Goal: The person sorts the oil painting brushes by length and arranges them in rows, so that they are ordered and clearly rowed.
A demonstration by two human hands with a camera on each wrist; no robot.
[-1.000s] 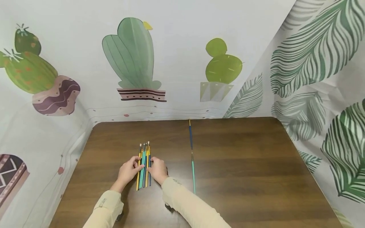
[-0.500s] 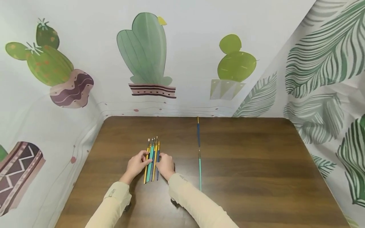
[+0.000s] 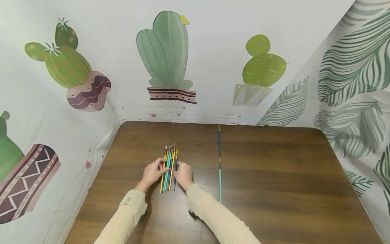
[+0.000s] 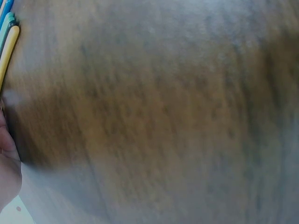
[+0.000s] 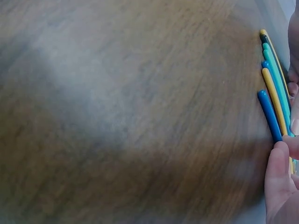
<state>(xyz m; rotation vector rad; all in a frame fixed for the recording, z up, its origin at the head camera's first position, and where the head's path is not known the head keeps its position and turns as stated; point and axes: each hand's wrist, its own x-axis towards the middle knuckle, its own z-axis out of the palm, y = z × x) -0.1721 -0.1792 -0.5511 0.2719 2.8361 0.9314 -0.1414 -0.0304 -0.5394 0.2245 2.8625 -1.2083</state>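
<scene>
Several paintbrushes (image 3: 165,182) with yellow, teal and blue handles lie side by side on the brown table, bristles toward the far edge. My left hand (image 3: 152,173) is at the left of this bunch, its thumb laid across the handles and its fingers curled at the outer side. From the right, my right hand (image 3: 183,173) pinches the outermost blue-handled paintbrush (image 5: 269,114) between thumb and finger, with a yellow handle close beside it. In the left wrist view only a yellow handle (image 4: 8,53), a few other handle ends and part of the hand show.
Right of the hands, a blue-handled paintbrush (image 3: 219,144) and a teal-handled paintbrush (image 3: 220,184) lie end to end in a line from the table's far edge. Behind the wooden table (image 3: 289,176) hangs a white backdrop (image 3: 213,51) printed with cacti and leaves.
The head view has shifted, so the table and hands appear farther right and slightly higher. Both hands stay at the paintbrush bunch, with little visible change in their hold.
</scene>
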